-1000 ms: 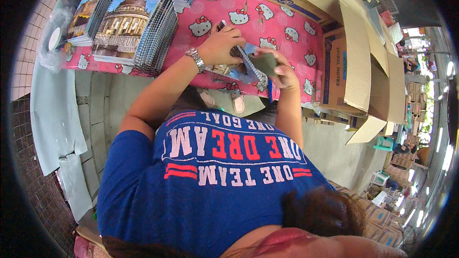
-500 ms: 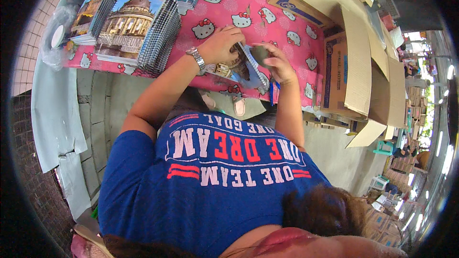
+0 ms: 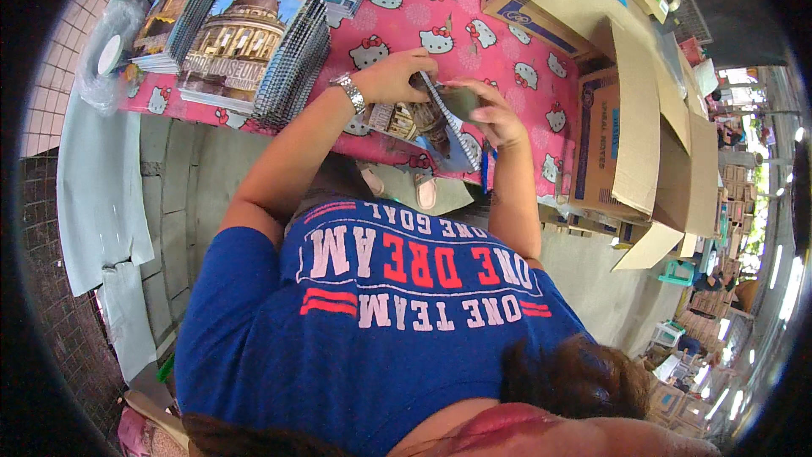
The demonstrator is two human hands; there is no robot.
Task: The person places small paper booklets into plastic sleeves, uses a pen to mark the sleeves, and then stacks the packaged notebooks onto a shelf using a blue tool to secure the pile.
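One spiral notebook (image 3: 414, 123) sits between my hands at the near edge of the pink printed tablecloth (image 3: 408, 20) — its wire-bound edge slants from upper left to lower right, toward my body. Its glossy cover shows a stone building and blue; past the coil stands a dull grey-green panel (image 3: 459, 102). My left hand (image 3: 399, 78) curls around the coil's upper end; my right hand (image 3: 496, 117) pinches the panel.

Bright, even light on the pink cat-printed tablecloth (image 3: 461, 69); white glare streaks (image 3: 776, 258) at far right; the pale square-tiled wall (image 3: 63, 76) bows at left; black vignetting swallows the corners.
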